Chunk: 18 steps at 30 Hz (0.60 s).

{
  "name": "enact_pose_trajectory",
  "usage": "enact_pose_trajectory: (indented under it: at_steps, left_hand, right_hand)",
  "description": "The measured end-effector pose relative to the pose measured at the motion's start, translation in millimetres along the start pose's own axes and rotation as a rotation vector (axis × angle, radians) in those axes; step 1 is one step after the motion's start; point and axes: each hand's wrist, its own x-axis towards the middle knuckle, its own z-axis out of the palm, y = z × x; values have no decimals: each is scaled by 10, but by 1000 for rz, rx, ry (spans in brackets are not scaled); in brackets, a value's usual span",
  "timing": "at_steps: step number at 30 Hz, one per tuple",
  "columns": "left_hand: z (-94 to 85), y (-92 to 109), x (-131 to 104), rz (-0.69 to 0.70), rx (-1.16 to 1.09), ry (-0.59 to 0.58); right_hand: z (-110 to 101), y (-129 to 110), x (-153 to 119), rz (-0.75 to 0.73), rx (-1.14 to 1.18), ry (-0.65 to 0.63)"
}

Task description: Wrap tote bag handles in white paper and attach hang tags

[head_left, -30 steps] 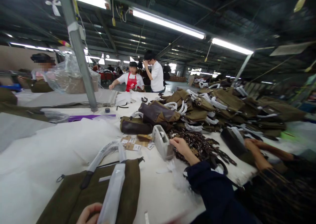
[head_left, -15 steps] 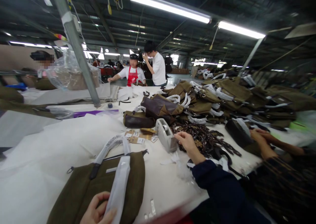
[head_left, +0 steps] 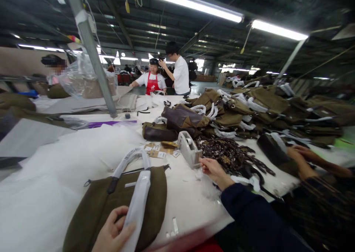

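Observation:
An olive-green handbag (head_left: 94, 211) lies on the table in front of me. Its handles are wrapped in white paper. My left hand (head_left: 115, 228) is closed round the lower end of the near wrapped handle (head_left: 140, 198), thumb on top. At the front end of a grey tape dispenser (head_left: 189, 150) with a roll in it, my right hand (head_left: 215, 171) has thumb and fingertips pinched together. Whatever is between those fingertips is too small to make out. Crumpled clear plastic (head_left: 209, 189) lies below my right hand.
Dark chain straps (head_left: 227, 155) lie heaped behind my right hand. Cardboard tags (head_left: 158, 150) sit left of the dispenser. Olive bags (head_left: 263, 100) are piled at the back right. A co-worker's hands (head_left: 302, 157) hold a bag at right. White sheets (head_left: 69, 167) cover the left; a metal post (head_left: 95, 52) stands behind.
The view has shifted slightly, moving the scene to the right. My right hand's fingertips are a little lower at the dispenser's front end. My left hand keeps its hold on the handle.

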Motion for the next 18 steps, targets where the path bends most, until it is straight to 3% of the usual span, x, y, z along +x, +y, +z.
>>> enact_pose_trajectory:
  at_steps: [3,6,11,14,18]
  left_hand:
    - [8,27,-23,11,-56,-49]
    - [12,38,-33,16,-65,-70]
    - [24,60,-55,48,-55,-88]
    - [24,73,-72,43,-44,-83]
    - [16,74,-79,61,-57,-56]
  right_hand:
    - [154,-2,-183,90,44,-138]
    - [506,7,-573,161,59,-339]
    - [1321,-51,-1185,151,-128,-899]
    - [1630,-49,-1274,124,-342,-973]
    - [1716,52,-1229,107,-512,-948]
